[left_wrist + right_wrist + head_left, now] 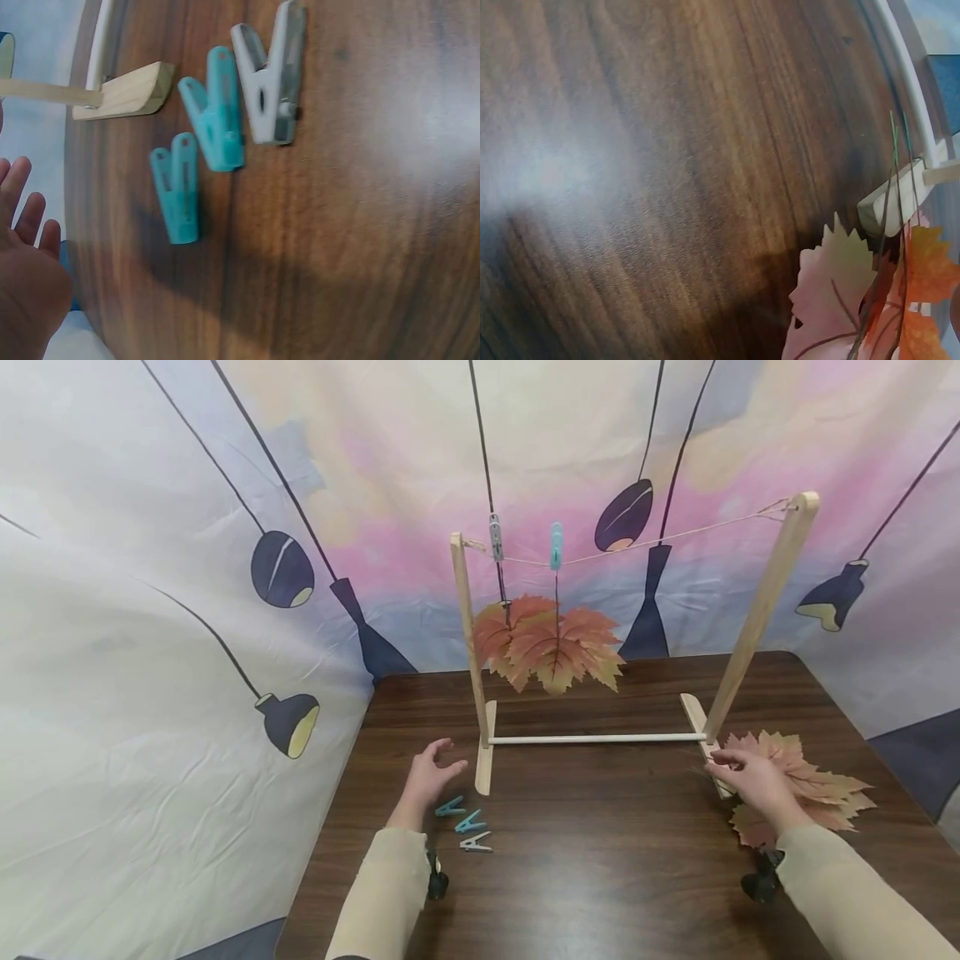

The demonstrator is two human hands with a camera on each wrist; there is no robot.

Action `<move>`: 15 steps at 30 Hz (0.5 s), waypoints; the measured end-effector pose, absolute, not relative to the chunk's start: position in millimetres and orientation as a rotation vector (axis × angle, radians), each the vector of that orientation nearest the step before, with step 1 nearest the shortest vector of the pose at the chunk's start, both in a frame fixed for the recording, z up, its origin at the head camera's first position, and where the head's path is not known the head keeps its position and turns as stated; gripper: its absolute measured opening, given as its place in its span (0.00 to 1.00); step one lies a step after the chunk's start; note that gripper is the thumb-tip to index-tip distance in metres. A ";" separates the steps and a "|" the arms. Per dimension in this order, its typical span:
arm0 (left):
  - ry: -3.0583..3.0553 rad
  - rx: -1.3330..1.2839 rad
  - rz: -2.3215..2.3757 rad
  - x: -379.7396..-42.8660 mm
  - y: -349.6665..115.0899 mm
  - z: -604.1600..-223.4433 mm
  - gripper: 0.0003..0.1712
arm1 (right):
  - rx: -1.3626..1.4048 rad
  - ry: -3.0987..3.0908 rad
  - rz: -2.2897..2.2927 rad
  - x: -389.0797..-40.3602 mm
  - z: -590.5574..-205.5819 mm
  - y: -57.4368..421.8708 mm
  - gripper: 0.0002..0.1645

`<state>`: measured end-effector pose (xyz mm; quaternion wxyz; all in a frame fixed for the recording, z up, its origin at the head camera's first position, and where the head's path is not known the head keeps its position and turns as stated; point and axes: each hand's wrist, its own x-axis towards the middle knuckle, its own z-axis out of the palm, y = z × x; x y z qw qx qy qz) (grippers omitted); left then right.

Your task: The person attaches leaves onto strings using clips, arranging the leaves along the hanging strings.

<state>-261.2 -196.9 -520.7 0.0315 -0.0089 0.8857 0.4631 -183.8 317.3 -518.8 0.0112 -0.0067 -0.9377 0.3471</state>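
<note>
My left hand (427, 774) is held over the table's left side with its fingers apart and nothing between them. Beside it lie two teal clothespins (470, 822) (214, 112) and one grey clothespin (476, 842) (271, 79). Over on the right, my right hand (759, 787) hovers at several artificial maple leaves (813, 777) (829, 289), its fingers loosely bent; no grasp on the leaf stems (889, 195) shows. The right wrist view hides most of that hand. Two maple leaves (562, 643) hang from a string, held by a grey clip (496, 537) and a teal clip (556, 545).
A wooden rack stands at the back, with a left post (470, 643), a right post (761, 610), a string (675, 535) between their tops and a white crossbar (600, 739) low down. Its feet rest on the dark wooden table (600, 877). A printed cloth (187, 777) hangs behind.
</note>
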 end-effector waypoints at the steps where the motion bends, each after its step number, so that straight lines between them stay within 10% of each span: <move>1: 2.724 -0.031 1.421 -259.7 -196.8 -522.2 0.35 | -0.017 -2.931 1.080 -183.1 -520.1 317.2 0.30; 15: 2.789 -0.077 1.067 -240.3 -206.5 -532.9 0.32 | -0.020 -2.942 1.092 -175.4 -535.6 317.7 0.28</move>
